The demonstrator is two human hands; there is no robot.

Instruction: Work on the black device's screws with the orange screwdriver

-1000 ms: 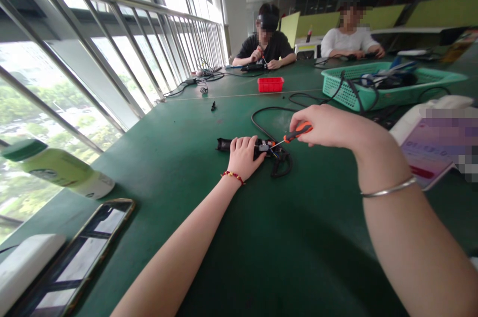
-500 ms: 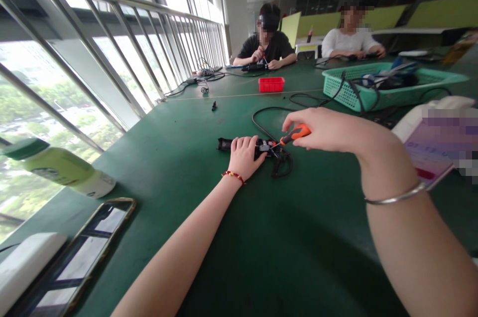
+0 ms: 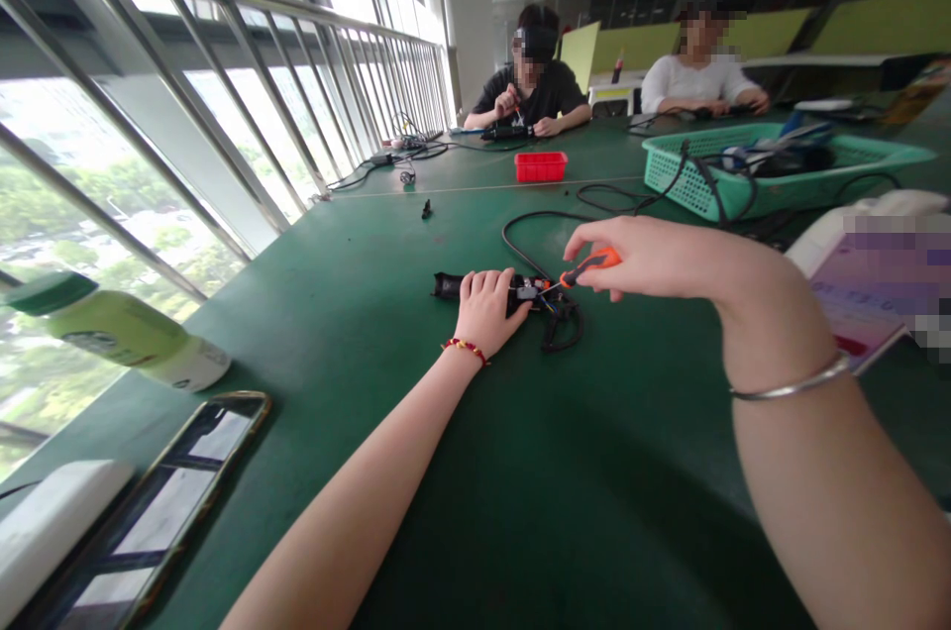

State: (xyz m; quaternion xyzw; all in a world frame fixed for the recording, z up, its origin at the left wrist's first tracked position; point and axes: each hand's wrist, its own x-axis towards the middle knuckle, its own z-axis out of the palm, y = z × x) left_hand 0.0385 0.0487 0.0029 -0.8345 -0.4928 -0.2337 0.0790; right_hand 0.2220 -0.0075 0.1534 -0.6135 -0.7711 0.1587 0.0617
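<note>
A small black device [image 3: 448,286] with exposed wiring lies on the green table [image 3: 565,472]. My left hand [image 3: 484,309] presses down on its middle, holding it in place. My right hand [image 3: 645,256] grips an orange-handled screwdriver [image 3: 588,265], whose metal tip points left into the device's open end. A black cable [image 3: 520,234] loops from the device toward the back of the table.
A phone [image 3: 159,509] and a green-capped bottle [image 3: 111,329] lie at the near left. A red bin [image 3: 540,166] and a green basket [image 3: 773,169] stand farther back. A pink-and-white item [image 3: 862,283] is at right. Two people sit at the far end.
My right hand has shifted slightly left and down with the screwdriver, bringing its tip closer into the device. My left hand has stayed put.
</note>
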